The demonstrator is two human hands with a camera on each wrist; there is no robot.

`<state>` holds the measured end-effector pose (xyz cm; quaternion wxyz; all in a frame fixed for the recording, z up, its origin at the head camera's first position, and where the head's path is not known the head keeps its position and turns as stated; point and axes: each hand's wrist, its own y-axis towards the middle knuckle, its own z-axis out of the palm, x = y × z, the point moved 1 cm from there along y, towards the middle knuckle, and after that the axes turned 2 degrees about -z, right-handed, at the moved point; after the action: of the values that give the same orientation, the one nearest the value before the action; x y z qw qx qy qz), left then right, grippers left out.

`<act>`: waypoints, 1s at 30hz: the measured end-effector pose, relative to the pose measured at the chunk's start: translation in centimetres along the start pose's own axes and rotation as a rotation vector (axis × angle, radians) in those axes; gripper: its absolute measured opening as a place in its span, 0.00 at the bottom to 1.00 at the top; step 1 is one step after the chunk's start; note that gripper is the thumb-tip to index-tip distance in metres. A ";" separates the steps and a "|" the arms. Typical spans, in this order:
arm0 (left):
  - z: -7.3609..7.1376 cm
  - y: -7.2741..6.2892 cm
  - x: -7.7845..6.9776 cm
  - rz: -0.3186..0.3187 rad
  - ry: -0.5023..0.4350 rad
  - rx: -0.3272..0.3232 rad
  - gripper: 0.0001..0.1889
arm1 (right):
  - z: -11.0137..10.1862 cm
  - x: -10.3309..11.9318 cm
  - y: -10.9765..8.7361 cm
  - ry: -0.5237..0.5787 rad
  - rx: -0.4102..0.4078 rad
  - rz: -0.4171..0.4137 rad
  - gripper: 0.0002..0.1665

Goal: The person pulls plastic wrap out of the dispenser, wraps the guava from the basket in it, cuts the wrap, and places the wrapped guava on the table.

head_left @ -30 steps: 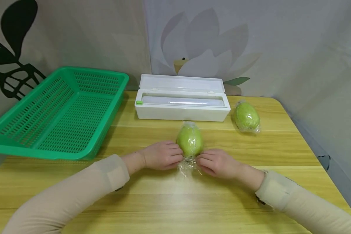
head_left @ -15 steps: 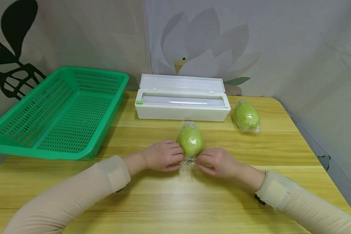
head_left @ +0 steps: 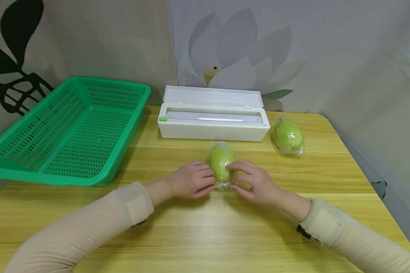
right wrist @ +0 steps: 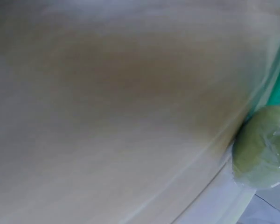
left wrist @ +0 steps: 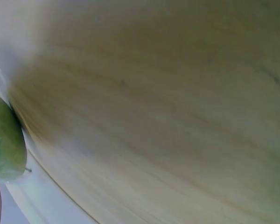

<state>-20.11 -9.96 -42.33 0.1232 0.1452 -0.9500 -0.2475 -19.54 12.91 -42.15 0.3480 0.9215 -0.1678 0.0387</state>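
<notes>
A green oval fruit (head_left: 221,161) wrapped in clear cling film (head_left: 222,185) lies mid-table, its gathered film end toward the person. My left hand (head_left: 194,180) holds the film at the fruit's near left, fingers curled and their tips partly hidden. On the right, my right hand (head_left: 256,183) has its fingers spread; the index finger touches the fruit's side and the thumb reaches the film end. The left wrist view catches the same fruit (left wrist: 7,140) with a short stem at the edge. In the right wrist view, the film-covered fruit (right wrist: 256,147) shows with a fingertip beside it.
A second wrapped green fruit (head_left: 289,135) lies at the back right. Behind the hands stands a white cling-film dispenser (head_left: 212,132), lid raised, a roll inside. The green plastic basket (head_left: 123,159) occupies the left of the wooden table (head_left: 205,235). A printed cloth hangs behind.
The loose film at the fruit's near end has been tucked in and no longer spreads over the table. My right index finger has lifted onto the fruit's side; the left hand barely moved.
</notes>
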 end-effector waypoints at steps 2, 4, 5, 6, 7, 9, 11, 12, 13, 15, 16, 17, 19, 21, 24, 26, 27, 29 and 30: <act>0.0 0.0 0.0 -0.023 -0.014 0.000 0.04 | -0.1 -0.1 0.2 0.022 -0.005 0.022 0.03; 0.0 0.0 -0.1 -0.057 -0.036 0.004 0.05 | -0.2 -0.1 0.4 0.041 -0.006 0.040 0.03; 0.0 0.1 -0.1 -0.072 -0.042 0.007 0.05 | -0.3 -0.1 0.4 0.050 -0.006 0.048 0.04; -0.1 0.1 -0.1 -0.086 -0.048 0.008 0.06 | -0.3 -0.1 0.5 0.060 -0.004 0.057 0.05; -0.1 0.1 -0.1 -0.098 -0.054 0.011 0.07 | -0.4 -0.2 0.6 0.072 -0.002 0.065 0.07; -0.2 0.2 -0.1 -0.114 -0.059 0.018 0.07 | -0.5 -0.2 0.7 0.090 0.008 0.079 0.09; -0.2 0.3 -0.2 -0.127 -0.067 0.023 0.07 | -0.6 -0.3 0.8 0.105 0.025 0.089 0.08; -0.2 0.3 -0.2 -0.135 -0.075 0.025 0.06 | -0.7 -0.4 0.9 0.109 0.034 0.087 0.08; -0.2 0.4 -0.2 -0.143 -0.081 0.027 0.06 | -0.7 -0.4 0.9 0.112 0.045 0.084 0.07; -0.2 0.5 -0.3 -0.164 -0.090 0.027 0.08 | -0.8 -0.5 0.9 0.117 0.067 0.075 0.06; -0.2 0.5 -0.3 -0.177 -0.093 0.024 0.08 | -0.9 -0.6 0.9 0.121 0.077 0.074 0.06; -0.3 0.6 -0.4 -0.190 -0.095 0.021 0.08 | -0.9 -0.6 0.9 0.124 0.086 0.071 0.06; -0.3 0.7 -0.4 -0.221 -0.093 0.006 0.08 | -1.0 -0.6 0.8 0.131 0.096 0.065 0.06; -0.4 0.9 -0.4 -0.263 -0.103 -0.012 0.06 | -1.0 -0.7 0.9 0.136 0.100 0.057 0.06; -0.4 1.0 -0.4 -0.332 -0.142 -0.024 0.04 | -1.0 -0.6 0.9 0.120 0.101 0.034 0.08; -0.4 1.1 -0.3 -0.376 -0.176 -0.020 0.04 | -0.9 -0.5 0.9 0.092 0.099 0.020 0.09; -0.5 1.2 -0.4 -0.395 -0.189 -0.015 0.04 | -0.9 -0.5 1.0 0.077 0.096 0.017 0.09; -0.5 1.3 -0.4 -0.431 -0.207 -0.003 0.04 | -0.8 -0.3 1.1 0.057 0.083 0.026 0.08; -0.5 1.3 -0.4 -0.449 -0.220 0.001 0.04 | -0.8 -0.3 1.2 0.059 0.070 0.039 0.06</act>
<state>-19.90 -8.93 -41.30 -0.0391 0.3249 -0.9018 -0.2824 -20.15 12.67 -40.80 0.3195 0.9281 -0.1740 0.0787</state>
